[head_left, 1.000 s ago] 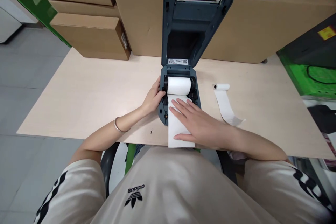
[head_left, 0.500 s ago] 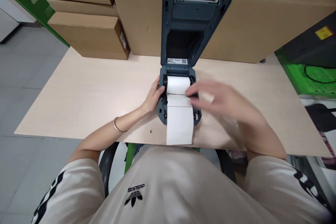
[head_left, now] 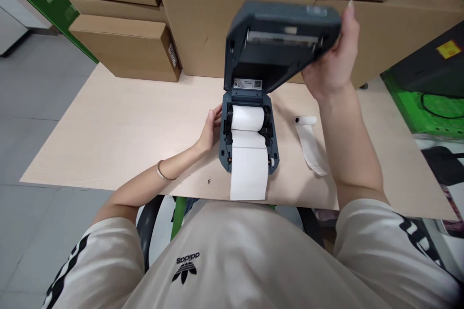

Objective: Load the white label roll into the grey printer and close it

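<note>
A dark blue-grey label printer [head_left: 225,154] stands on the table with its lid [head_left: 235,34] raised and tilted partway down. In its bay sits a white label roll [head_left: 248,118], and a strip of labels [head_left: 249,174] runs forward from it past the table's front edge. My right hand [head_left: 335,65] grips the right front corner of the lid, thumb along the outer edge; some fingers are hidden behind it. At the printer's left side, my left hand [head_left: 210,130] rests with fingers stretched toward the casing and its thumb off the rim.
A small paper roll [head_left: 307,119] with a loose tail lies on the table [head_left: 145,120] right of the printer. Cardboard boxes [head_left: 203,29] stand along the back, with a smaller box [head_left: 123,53] at the left. A green crate [head_left: 435,111] is at far right.
My right hand has left the label strip and taken hold of the lid, which has swung down and forward. My left thumb has come off the printer's rim. The small paper roll is now uncovered.
</note>
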`<act>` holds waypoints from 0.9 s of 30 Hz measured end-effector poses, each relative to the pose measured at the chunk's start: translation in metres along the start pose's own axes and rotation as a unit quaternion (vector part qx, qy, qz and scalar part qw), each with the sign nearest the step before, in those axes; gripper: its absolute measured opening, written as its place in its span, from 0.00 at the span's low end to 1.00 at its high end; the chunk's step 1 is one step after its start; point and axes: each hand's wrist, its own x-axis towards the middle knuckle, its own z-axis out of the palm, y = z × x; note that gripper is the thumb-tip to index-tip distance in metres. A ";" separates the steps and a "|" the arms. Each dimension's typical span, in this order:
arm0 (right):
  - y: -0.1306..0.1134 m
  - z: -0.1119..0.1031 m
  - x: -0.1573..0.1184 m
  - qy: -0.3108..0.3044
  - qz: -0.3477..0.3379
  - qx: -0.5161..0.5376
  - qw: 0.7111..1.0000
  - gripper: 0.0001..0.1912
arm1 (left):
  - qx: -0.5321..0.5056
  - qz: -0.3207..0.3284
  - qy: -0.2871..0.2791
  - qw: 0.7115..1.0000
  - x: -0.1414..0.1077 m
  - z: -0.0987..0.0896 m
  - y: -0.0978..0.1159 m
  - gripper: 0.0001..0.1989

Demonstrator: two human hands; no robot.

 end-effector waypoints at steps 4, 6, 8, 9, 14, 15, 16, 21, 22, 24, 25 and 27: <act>-0.012 -0.005 -0.044 -0.153 0.004 0.061 0.986 0.45 | 0.024 0.025 -0.011 0.999 0.003 -0.004 -0.006 0.44; -0.014 -0.002 -0.066 -0.228 -0.063 -0.019 0.972 0.41 | 0.030 0.026 -0.015 0.999 0.002 -0.004 -0.006 0.43; -0.013 0.005 -0.086 -0.256 -0.116 -0.113 0.953 0.42 | 0.034 0.028 -0.012 0.999 0.001 -0.004 -0.005 0.42; -0.012 0.010 -0.095 -0.259 -0.129 -0.149 0.946 0.44 | 0.035 0.029 -0.008 0.999 0.001 -0.004 -0.005 0.42; -0.001 0.027 -0.120 -0.247 -0.149 -0.211 0.934 0.46 | 0.030 0.021 0.001 0.999 0.003 -0.006 -0.008 0.42; 0.000 0.028 -0.122 -0.247 -0.151 -0.214 0.933 0.46 | 0.033 0.020 -0.002 0.999 0.004 -0.007 -0.009 0.42; 0.001 0.029 -0.124 -0.246 -0.154 -0.217 0.932 0.46 | 0.037 0.019 -0.005 0.999 0.004 -0.008 -0.010 0.42; -0.006 0.030 -0.135 -0.259 -0.177 -0.236 0.920 0.62 | 0.025 0.023 0.006 0.999 0.004 -0.008 -0.009 0.40; -0.010 0.030 -0.138 -0.263 -0.187 -0.242 0.915 0.60 | 0.023 0.023 0.007 0.999 0.004 -0.007 -0.009 0.40; -0.021 0.028 -0.142 -0.265 -0.206 -0.254 0.907 0.47 | 0.027 0.022 0.000 0.999 0.004 -0.006 -0.008 0.41; -0.027 0.026 -0.143 -0.263 -0.212 -0.261 0.904 0.40 | 0.029 0.022 -0.004 0.999 0.004 -0.006 -0.008 0.41; -0.038 0.024 -0.142 -0.264 -0.205 -0.286 0.898 0.33 | 0.027 0.023 -0.007 0.999 0.004 -0.006 -0.008 0.40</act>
